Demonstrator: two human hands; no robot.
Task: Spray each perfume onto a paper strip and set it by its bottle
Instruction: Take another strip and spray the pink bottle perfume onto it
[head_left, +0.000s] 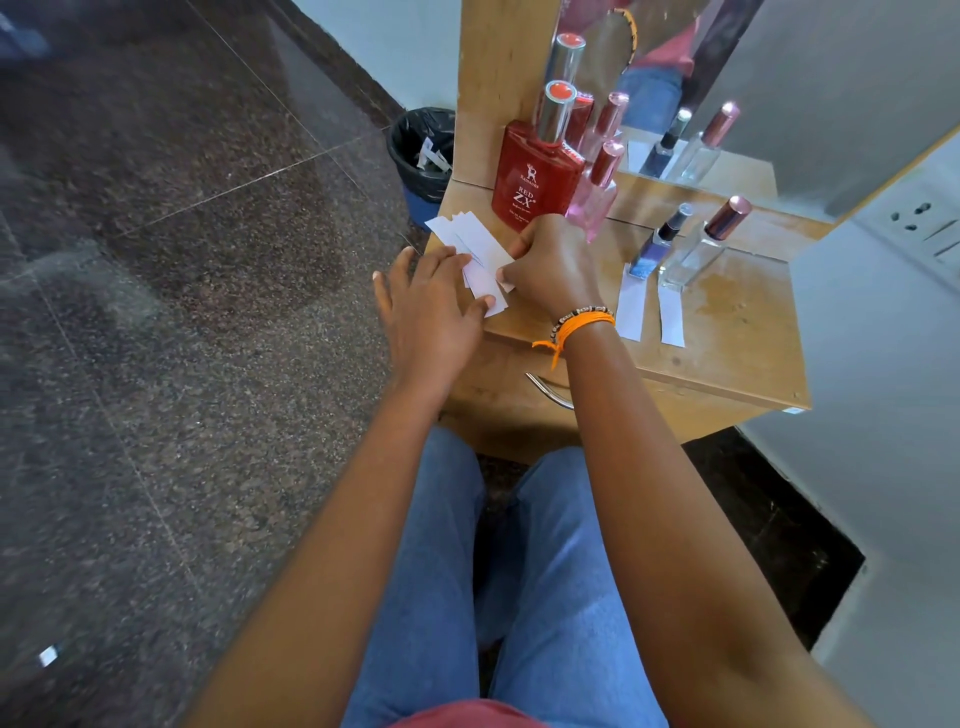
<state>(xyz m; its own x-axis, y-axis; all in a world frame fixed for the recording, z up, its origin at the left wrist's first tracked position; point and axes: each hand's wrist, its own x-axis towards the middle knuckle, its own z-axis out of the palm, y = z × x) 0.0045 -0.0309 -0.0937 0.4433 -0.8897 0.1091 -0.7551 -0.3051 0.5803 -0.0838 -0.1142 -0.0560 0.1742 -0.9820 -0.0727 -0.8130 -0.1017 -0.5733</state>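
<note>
Desk (727, 358) carries four perfume bottles; the red bottle (535, 176) stands behind the fanned paper strips (475, 249). Left hand (431, 306) lies flat on them, fingers straight; right hand (556, 265) pinches one strip. Two strips (652, 312) lie before the right-side bottles.

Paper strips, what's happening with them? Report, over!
Left hand flat on the loose strips; right hand pinching one. Red bottle, pink bottle stripless. Nothing blocking.
</note>
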